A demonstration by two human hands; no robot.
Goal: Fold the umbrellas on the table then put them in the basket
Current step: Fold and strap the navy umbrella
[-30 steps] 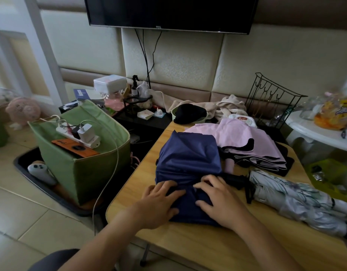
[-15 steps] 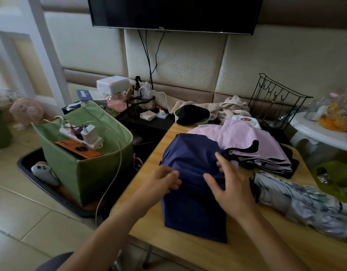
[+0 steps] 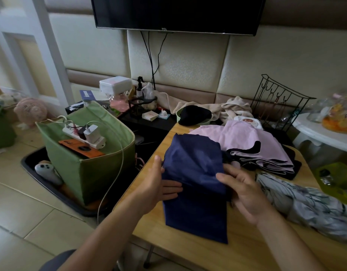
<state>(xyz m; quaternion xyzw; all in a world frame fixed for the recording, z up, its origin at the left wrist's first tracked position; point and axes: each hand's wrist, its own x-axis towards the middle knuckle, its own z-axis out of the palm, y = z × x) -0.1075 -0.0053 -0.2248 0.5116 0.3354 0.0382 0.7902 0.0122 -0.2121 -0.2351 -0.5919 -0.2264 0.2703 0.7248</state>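
A navy umbrella (image 3: pixel 196 177) lies collapsed in the middle of the wooden table (image 3: pixel 188 253), its fabric loose. My left hand (image 3: pixel 159 184) holds the fabric's left edge, thumb up beside it and fingers slid into the fold. My right hand (image 3: pixel 245 190) grips the right side, fingers curled over the cloth. A pink umbrella (image 3: pixel 246 141) with black trim lies flat behind. To the right lies a grey patterned umbrella (image 3: pixel 305 202), loosely gathered. The green fabric basket (image 3: pixel 86 173) stands on the floor left of the table.
A power strip with a charger (image 3: pixel 88 135) and an orange item (image 3: pixel 80 148) lie across the basket's top, with a white cable hanging down. A black tray (image 3: pixel 41 178) sits under the basket. A black wire rack (image 3: pixel 276 106) and a white side table (image 3: pixel 321 133) stand at the right.
My hands have gone from pressing flat on the navy fabric to taking hold of its left and right sides. The view has shifted slightly.
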